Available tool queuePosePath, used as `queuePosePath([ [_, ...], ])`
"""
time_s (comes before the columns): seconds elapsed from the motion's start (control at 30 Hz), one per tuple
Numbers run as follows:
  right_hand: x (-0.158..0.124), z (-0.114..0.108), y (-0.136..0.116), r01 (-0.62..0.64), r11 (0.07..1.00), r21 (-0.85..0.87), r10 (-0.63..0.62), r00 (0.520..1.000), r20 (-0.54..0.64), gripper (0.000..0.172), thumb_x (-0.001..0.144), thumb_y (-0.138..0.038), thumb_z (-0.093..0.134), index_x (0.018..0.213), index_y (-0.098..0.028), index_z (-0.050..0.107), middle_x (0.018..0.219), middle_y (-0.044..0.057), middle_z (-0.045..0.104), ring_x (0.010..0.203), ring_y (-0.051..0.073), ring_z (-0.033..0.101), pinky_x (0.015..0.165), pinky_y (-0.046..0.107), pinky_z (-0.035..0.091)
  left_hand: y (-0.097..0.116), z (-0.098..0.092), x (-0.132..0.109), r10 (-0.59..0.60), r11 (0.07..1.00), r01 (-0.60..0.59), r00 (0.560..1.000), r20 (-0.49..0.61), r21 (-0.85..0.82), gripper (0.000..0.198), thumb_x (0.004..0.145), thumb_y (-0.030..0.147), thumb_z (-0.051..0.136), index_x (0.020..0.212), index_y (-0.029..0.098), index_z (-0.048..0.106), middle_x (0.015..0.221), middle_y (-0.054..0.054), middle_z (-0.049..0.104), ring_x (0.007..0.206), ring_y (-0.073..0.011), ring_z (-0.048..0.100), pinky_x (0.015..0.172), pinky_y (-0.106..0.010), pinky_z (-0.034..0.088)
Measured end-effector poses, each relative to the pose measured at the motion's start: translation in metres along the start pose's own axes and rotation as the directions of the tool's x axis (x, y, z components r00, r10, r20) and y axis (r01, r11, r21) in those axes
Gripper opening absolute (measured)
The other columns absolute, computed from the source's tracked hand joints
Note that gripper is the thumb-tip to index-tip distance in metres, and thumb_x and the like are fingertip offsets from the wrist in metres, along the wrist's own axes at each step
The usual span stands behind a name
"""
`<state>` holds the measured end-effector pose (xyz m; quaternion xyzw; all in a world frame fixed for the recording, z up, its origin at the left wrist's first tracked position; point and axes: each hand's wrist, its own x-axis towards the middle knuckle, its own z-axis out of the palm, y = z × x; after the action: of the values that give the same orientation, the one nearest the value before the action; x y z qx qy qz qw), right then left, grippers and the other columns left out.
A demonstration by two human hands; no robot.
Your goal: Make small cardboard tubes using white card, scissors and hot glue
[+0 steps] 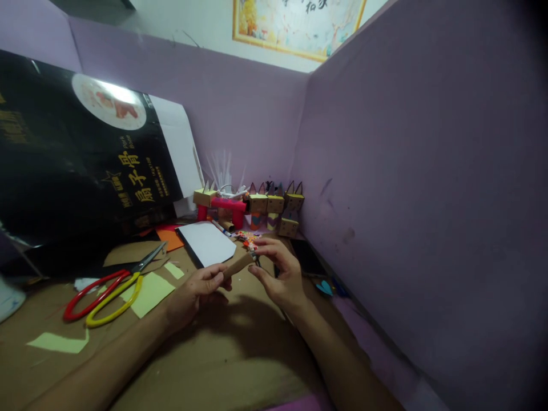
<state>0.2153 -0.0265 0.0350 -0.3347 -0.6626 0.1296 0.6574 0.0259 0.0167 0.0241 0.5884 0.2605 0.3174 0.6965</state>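
I see the left hand (202, 289) pinching a cardboard strip (238, 266), seemingly to steady its far end beside the right hand (280, 275), whose curled fingers' grip I can't make out; scissors (145, 262) lie leftward, within reach.

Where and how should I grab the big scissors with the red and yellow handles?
I'd grip those scissors by the looped handles, coming from the near left. The loops lie on that side, while the metal blades point away to the right. Your left hand, holding a brown cardboard strip, would probably need freeing first.
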Motion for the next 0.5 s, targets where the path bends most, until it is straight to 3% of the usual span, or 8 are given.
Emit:
queuePosePath([
  [0.13,0.0,-0.003,-0.003,-0.045,0.999,0.024,0.045,0.999,-0.023,0.009,0.077,-0.021,0.063,0.085,-0.023,0.066,0.1,0.006,0.067,0.097,0.022,0.06,0.087,0.04,0.045,0.003,0.001,-0.001,-0.011,1.0,0.01,0.998,-0.057,-0.012,0.038,0.069,0.041,0.067,0.097,0.016,0.063,0.08,-0.004,0.054,0.075,-0.0179,0.05,0.064,-0.027,0.046],
  [0.23,0.002,-0.008,-0.003,-0.223,0.969,0.107,0.221,0.975,0.032,0.013,0.08,-0.028,0.058,0.073,-0.02,0.065,0.074,0.004,0.067,0.07,0.017,0.062,0.067,0.031,0.049,0.006,-0.003,-0.002,-0.058,0.998,0.058,0.998,0.004,-0.006,0.037,0.068,0.042,0.068,0.091,0.014,0.064,0.076,-0.005,0.056,0.068,-0.0161,0.052,0.061,-0.025,0.045],
  [0.33,0.005,-0.011,-0.003,-0.357,0.91,0.21,0.324,0.929,0.178,0.012,0.072,-0.028,0.067,0.069,-0.018,0.062,0.065,0.0,0.061,0.057,0.012,0.055,0.055,0.025,0.047,0.008,-0.012,-0.001,-0.117,0.993,0.116,0.988,0.101,0.022,0.035,0.069,0.044,0.067,0.082,0.012,0.065,0.073,-0.005,0.057,0.063,-0.015,0.053,0.059,-0.025,0.045],
  [0.5,0.008,-0.017,0.0,-0.592,0.728,0.345,0.439,0.789,0.43,0.021,0.065,-0.025,0.072,0.08,-0.019,0.059,0.07,-0.003,0.056,0.057,0.01,0.053,0.053,0.027,0.054,0.007,-0.025,0.001,-0.257,0.965,0.253,0.963,0.079,0.062,0.037,0.07,0.048,0.064,0.082,0.013,0.064,0.063,-0.005,0.064,0.053,-0.0145,0.056,0.045,-0.02,0.042],
])
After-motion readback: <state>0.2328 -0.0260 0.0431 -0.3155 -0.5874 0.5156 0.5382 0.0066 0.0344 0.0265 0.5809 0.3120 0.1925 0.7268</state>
